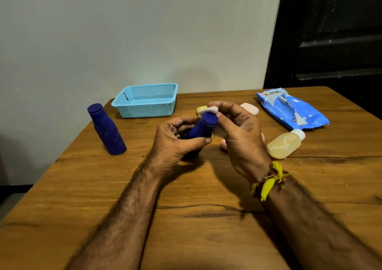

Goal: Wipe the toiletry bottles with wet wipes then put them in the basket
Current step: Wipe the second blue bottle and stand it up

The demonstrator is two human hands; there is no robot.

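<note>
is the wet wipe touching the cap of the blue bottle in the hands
Touching. The head view shows the wet wipe, pinched by the right hand, lying against the cap of the blue bottle that the left hand holds.

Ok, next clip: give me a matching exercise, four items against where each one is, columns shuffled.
Items
1. blue basket
2. wet wipe
3. yellowish bottle
4. wipes pack

Places
A. lying on its side by the right wrist
B. far right of the table
C. pinched in the right hand over the cap of the dark blue bottle that the left hand grips
D. far left, by the wall

Pairs: 1-D, 2-C, 3-A, 4-B
</note>
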